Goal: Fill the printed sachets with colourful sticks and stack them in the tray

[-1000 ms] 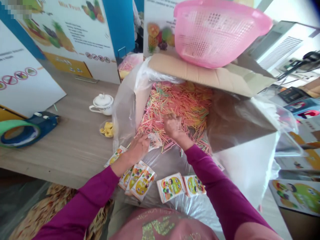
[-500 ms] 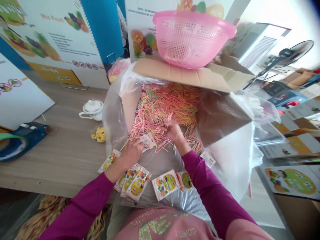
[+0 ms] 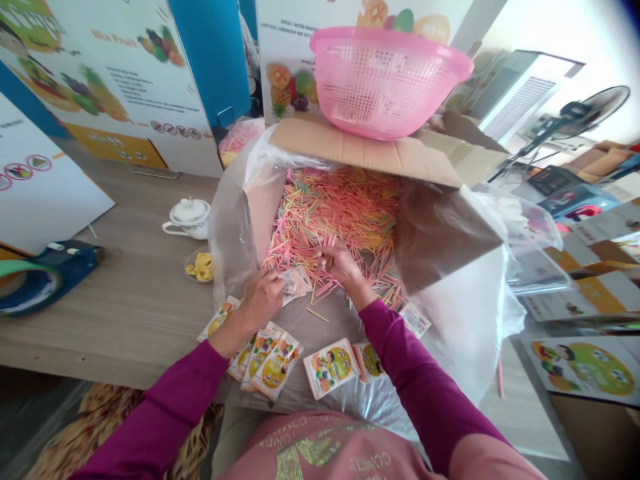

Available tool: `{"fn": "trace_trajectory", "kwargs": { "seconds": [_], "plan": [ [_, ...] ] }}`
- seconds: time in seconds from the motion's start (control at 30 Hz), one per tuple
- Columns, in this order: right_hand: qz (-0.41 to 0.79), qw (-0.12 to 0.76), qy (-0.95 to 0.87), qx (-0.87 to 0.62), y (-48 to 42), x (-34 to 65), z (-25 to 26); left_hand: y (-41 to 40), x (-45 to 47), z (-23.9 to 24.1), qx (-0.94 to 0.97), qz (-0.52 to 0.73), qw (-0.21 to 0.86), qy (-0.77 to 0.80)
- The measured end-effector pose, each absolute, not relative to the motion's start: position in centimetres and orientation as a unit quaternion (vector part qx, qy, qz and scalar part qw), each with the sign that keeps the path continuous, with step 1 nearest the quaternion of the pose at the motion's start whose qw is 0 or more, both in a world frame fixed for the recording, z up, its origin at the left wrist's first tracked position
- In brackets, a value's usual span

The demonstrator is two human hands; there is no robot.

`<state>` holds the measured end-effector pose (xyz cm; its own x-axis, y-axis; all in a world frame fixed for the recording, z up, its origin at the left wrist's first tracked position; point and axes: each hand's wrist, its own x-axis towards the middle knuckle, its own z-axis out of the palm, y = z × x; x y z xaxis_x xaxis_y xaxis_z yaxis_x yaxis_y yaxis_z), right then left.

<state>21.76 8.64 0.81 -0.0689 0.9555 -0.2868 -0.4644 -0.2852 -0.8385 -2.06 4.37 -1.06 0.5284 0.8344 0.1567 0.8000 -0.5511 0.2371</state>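
My left hand [image 3: 262, 297] is closed on the near end of a small printed packet [image 3: 296, 284], which lies at the front edge of a heap of thin coloured sticks [image 3: 340, 207]. Just right of it, my right hand [image 3: 341, 263] pinches a few pink sticks [image 3: 327, 240] between thumb and fingers. The heap fills an open cardboard box [image 3: 440, 227] lined with clear plastic. One loose yellow stick [image 3: 317, 315] rests on the plastic in front. Closer to me are fanned packets [image 3: 276, 365] on the left and another packet [image 3: 332, 368] in the middle.
A pink basket [image 3: 385, 83] stands behind the box flap. To the left are a lidded white cup [image 3: 189, 217], a dish with yellow bits [image 3: 201, 267] and a blue tape dispenser [image 3: 70, 267]. Tall printed cartons [image 3: 125, 87] stand behind; a fan [image 3: 590, 110] is at the right.
My right hand has moved slightly left and down, nearer the packet, with the pink sticks. A loose yellow stick now lies on the plastic. My left hand has shifted slightly left.
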Motion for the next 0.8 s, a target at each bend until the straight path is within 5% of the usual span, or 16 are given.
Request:
{"fn": "trace_trajectory", "kwargs": {
  "seconds": [0.33,0.8],
  "plan": [
    [0.645,0.541,-0.315,-0.438,8.4,20.9,1.4,4.9,-2.8,-0.4,0.851,0.16,0.197,0.459],
    [0.626,0.639,-0.271,-0.356,8.2,21.1,3.4,5.1,-0.5,0.1,0.627,0.378,0.457,0.505]
  ]
}}
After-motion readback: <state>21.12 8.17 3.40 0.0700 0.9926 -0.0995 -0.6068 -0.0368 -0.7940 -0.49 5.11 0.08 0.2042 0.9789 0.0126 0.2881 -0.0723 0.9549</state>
